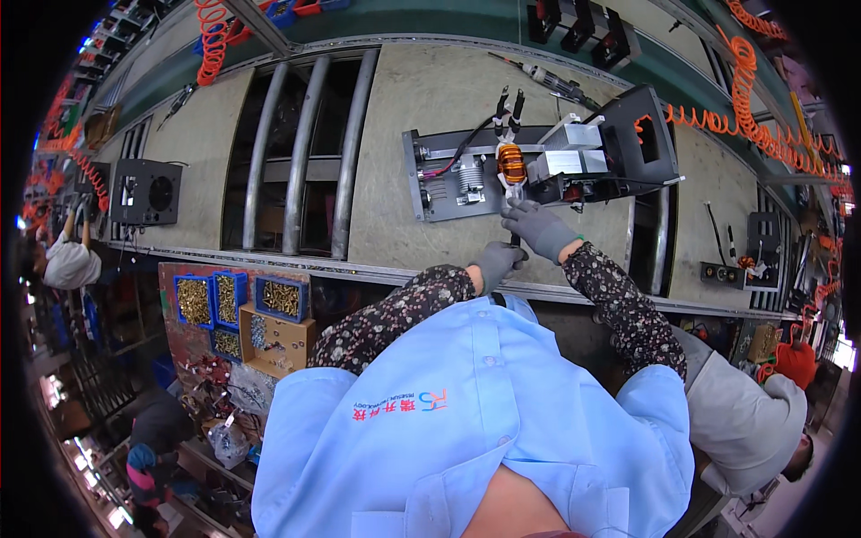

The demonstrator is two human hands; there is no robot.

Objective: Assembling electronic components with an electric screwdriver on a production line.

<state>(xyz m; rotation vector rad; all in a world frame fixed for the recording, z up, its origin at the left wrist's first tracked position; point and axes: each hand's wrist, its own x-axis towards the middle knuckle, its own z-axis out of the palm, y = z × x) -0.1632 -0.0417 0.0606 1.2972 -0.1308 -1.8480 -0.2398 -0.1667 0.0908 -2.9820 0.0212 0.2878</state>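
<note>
On the bench before me lies an opened grey metal chassis (462, 212) with a black end panel (642, 134). A copper-wound coil (511, 165) sits across its middle, its black-sleeved leads (509, 115) pointing away from me. My right hand (538, 228), in a grey glove, has its fingers closed at the near end of the coil, on something hidden beneath them. Nearer the bench edge, my gloved left hand (499, 264) is curled around a dark, narrow piece that mostly disappears inside the fist. Silver heat sinks (572, 149) stand right of the coil.
A power screwdriver (547, 81) lies behind the chassis. Metal rollers (303, 161) cross a gap to the left. Blue bins of brass screws (281, 299) and a cardboard box (276, 345) sit at lower left. Coiled orange hoses (746, 90) hang at right. Another person (749, 421) is at right.
</note>
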